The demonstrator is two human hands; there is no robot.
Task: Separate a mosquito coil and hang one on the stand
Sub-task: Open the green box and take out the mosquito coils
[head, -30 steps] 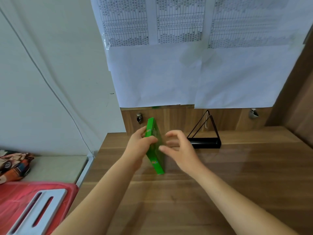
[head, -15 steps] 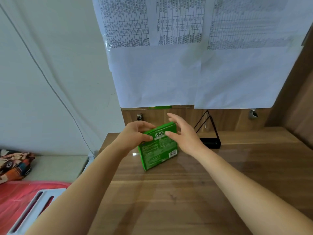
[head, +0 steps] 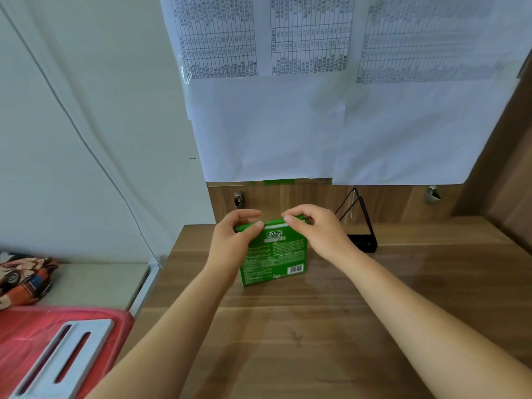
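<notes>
While the fingers (head: pixel 257 225) of the left hand (head: pixel 230 246) curl round the upper left corner of the green mosquito coil box (head: pixel 276 260), the right hand (head: pixel 321 233) pinches the top edge near its right corner. The box stands on its lower edge on the wooden desk (head: pixel 316 326), barcode side toward the camera. The black wire stand (head: pixel 363 226) sits just behind the right hand, near the desk's back panel. Printed sheets (head: pixel 288 125) hang above.
</notes>
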